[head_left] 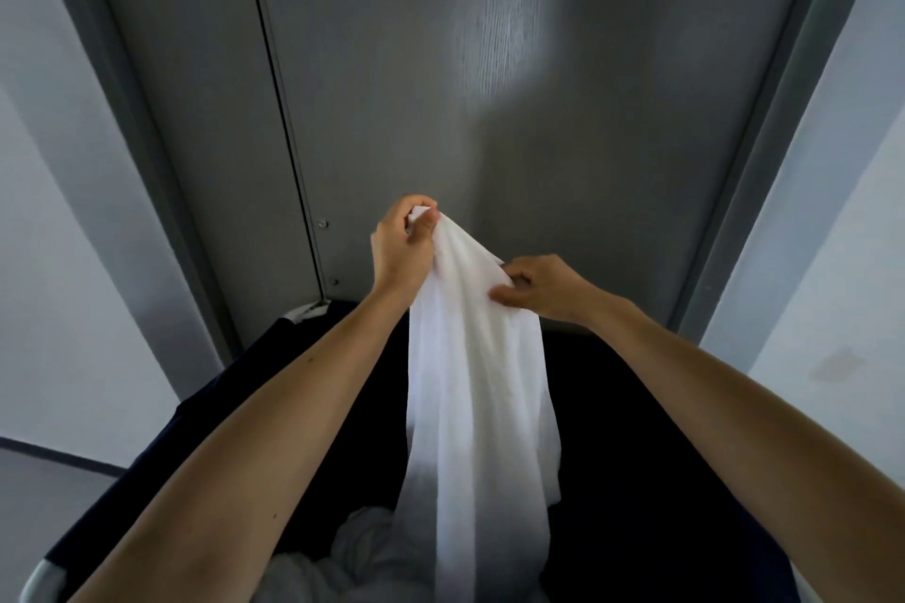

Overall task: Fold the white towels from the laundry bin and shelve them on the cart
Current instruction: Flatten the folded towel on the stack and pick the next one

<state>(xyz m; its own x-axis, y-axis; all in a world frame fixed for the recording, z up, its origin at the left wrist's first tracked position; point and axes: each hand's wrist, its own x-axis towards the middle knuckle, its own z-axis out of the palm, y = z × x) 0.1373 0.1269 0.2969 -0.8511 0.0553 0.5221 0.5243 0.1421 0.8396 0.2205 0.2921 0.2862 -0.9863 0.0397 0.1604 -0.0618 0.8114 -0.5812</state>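
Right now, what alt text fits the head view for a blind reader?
Two hands hold a white towel over a dark laundry bin: the left hand grips its top end, the right hand pinches an edge lower down. More white laundry lies in the bin; a grey door stands behind.

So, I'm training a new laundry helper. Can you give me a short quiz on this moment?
1. True or false: the towel is already folded flat.
2. The left hand and right hand both pinch the towel; which grips higher? A) left B) right
3. Fill in: the towel hangs over the dark ___.
Key: 1 false; 2 A; 3 bin.
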